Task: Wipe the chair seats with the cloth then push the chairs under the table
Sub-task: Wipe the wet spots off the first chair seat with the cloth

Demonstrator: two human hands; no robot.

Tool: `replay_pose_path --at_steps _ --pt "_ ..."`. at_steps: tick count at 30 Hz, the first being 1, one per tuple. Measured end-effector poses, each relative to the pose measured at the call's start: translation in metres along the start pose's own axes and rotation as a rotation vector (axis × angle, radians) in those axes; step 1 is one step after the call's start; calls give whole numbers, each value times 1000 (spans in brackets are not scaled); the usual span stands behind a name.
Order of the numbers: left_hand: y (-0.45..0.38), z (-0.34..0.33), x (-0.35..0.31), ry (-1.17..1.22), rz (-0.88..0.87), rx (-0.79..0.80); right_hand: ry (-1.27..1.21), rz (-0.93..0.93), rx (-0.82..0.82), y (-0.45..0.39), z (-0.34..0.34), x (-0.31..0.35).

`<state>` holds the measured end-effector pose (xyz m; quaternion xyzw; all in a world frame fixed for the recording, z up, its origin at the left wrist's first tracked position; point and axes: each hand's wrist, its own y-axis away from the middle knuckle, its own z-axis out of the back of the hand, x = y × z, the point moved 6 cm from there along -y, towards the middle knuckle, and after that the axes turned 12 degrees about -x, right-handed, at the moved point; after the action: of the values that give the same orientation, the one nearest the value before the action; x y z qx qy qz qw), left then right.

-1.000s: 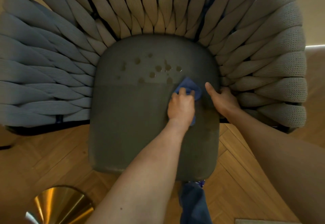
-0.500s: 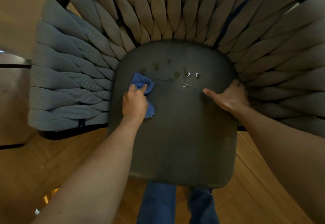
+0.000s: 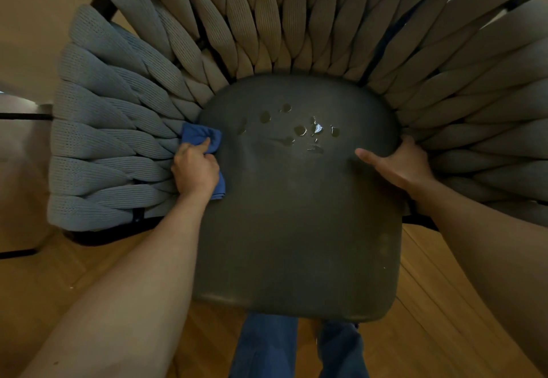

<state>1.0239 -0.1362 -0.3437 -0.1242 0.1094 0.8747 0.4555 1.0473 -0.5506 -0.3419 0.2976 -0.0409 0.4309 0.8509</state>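
A dark grey chair seat [image 3: 296,229] fills the middle of the head view, ringed by a woven grey and beige rope backrest [image 3: 267,21]. Several wet drops [image 3: 299,130] lie on the back half of the seat. My left hand [image 3: 195,170] presses a blue cloth [image 3: 200,137] onto the seat's left edge, against the rope weave. My right hand [image 3: 400,164] grips the seat's right edge, thumb lying on top of the cushion and fingers tucked at the backrest.
Wooden floor [image 3: 430,318] shows around the chair. My legs in blue jeans [image 3: 267,348] stand at the seat's front edge. A dark frame bar [image 3: 23,116] and a pale surface sit at the far left.
My left hand has swept the cloth from the seat's right of centre across to its left edge. My right hand stayed on the right edge. The camera has moved closer.
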Motion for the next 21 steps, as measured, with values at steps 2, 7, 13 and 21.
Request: replay_pose_path --at_steps 2,7,13,21 --pt "5 -2 -13 18 -17 6 9 -13 27 -3 5 -4" --pt "40 -24 -78 93 -117 102 23 -37 -2 -9 12 -7" --pt "104 -68 -176 156 -286 266 -28 -46 -44 -12 14 -8" --pt "172 -103 -254 72 -519 490 -72 -75 -59 -16 10 -11"
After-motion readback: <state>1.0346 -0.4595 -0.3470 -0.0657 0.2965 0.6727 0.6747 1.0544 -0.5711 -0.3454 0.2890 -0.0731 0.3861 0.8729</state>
